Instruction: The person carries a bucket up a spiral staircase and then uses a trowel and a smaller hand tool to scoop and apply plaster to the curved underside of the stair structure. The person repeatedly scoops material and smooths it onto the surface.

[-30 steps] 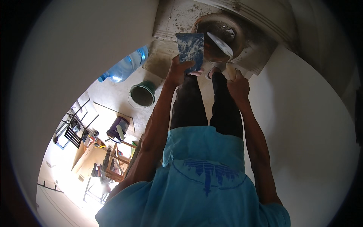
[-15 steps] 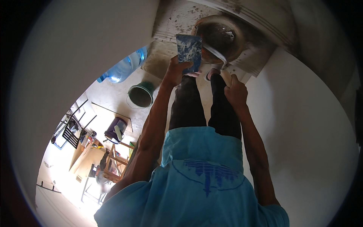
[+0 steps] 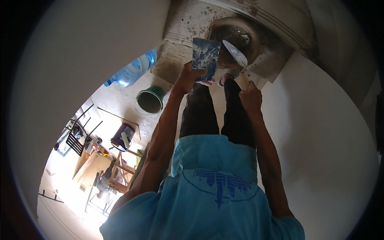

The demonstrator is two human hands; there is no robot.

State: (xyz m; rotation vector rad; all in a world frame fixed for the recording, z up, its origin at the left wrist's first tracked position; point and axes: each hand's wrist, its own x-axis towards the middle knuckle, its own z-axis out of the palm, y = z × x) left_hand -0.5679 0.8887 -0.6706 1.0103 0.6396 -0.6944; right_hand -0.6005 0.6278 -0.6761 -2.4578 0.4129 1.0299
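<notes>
My left hand (image 3: pixel 186 79) grips a flat rectangular blue board (image 3: pixel 205 60) by its near end, thumb on top. Whitish smears cover the board's upper face. In my right hand (image 3: pixel 251 97) is a trowel (image 3: pixel 235 53), held by its pale handle, with the fingers wrapped round it. The trowel's pointed metal blade shows its flat side and tilts toward the board, with a gap between them. Beyond both tools lies a round, dark-bottomed basin (image 3: pixel 256 43) with some pale bits inside; the blade and board cover part of it from view.
A green bucket (image 3: pixel 150 100) and a large blue water bottle (image 3: pixel 134 71) stand on the left. Farther back are a dark bucket (image 3: pixel 123 136) with a paint roller, a wooden stool (image 3: pixel 122 176) and a black chair (image 3: pixel 76 140). A white wall (image 3: pixel 316 132) rises close on my right.
The trowel blade has turned from nearly edge-on to showing its flat face and shifted slightly right. The blue board has moved a little to the right.
</notes>
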